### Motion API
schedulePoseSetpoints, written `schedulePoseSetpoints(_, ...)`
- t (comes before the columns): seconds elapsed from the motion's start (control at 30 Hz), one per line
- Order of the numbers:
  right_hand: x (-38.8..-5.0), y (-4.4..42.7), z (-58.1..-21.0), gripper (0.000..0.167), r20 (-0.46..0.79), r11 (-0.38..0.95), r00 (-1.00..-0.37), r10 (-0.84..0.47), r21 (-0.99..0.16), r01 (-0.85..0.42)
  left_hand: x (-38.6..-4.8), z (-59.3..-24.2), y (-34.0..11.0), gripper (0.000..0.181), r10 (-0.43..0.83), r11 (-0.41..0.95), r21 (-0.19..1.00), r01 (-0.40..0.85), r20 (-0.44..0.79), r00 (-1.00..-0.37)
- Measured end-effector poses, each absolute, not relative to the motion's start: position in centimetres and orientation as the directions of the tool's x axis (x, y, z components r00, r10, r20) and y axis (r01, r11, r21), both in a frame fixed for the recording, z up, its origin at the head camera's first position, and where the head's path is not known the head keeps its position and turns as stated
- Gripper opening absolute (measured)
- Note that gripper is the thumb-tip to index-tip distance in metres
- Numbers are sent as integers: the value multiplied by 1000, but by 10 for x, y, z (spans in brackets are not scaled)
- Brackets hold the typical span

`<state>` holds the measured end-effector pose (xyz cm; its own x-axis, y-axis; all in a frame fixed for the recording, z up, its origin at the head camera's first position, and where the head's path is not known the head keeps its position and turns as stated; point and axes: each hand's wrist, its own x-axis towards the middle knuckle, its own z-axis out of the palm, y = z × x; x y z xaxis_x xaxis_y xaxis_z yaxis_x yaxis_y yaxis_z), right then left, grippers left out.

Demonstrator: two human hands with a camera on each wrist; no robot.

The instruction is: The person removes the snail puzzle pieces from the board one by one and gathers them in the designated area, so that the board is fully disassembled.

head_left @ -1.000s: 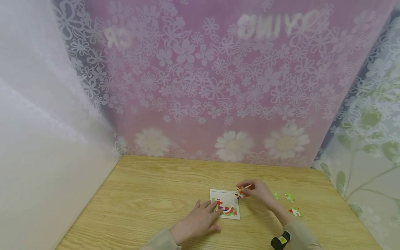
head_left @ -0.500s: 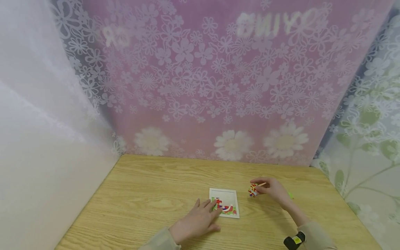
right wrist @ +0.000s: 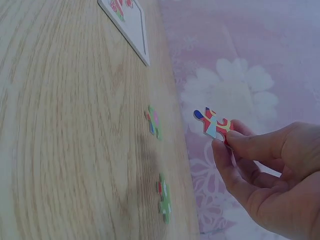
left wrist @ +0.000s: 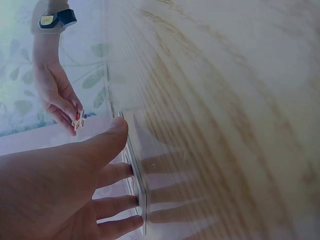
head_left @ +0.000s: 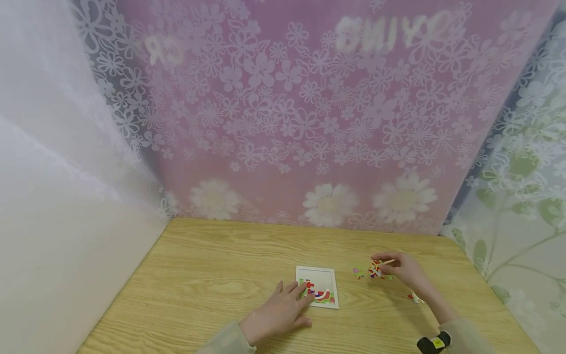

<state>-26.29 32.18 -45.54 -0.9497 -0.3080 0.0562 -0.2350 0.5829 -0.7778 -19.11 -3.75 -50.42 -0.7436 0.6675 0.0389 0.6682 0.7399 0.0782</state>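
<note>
My right hand (head_left: 402, 270) pinches a jigsaw piece (right wrist: 212, 124) between thumb and fingertips, held up above the table. The piece is red, yellow, blue and white. To the left, a white-framed puzzle board (head_left: 325, 274) lies flat, with red, green and blue pieces fitted in its near part; its far part shows bare white. My left hand (head_left: 278, 315) rests with spread, fairly straight fingers (left wrist: 117, 205) on the board's left side, covering some of the picture. In the right wrist view, a green and pink piece (right wrist: 153, 121) and a green piece (right wrist: 164, 200) lie below the held one.
Another loose jigsaw piece (head_left: 415, 298) lies near my right forearm, partly hidden by it. The wooden table (head_left: 221, 260) meets a pink flowered backdrop (head_left: 283, 147) at the back, with pale sheets on both sides.
From the board's right edge, my right hand has moved rightward with the jigsaw piece still pinched, and is now over the loose pieces. My left hand stays on the board.
</note>
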Motion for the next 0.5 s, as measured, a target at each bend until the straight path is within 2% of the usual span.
schedulePoseSetpoints(0.5,-253,350,-471,39,-21,620,-961,-277,-767,-162,-190,-502,-37,65,661,747,51,663,48,-749)
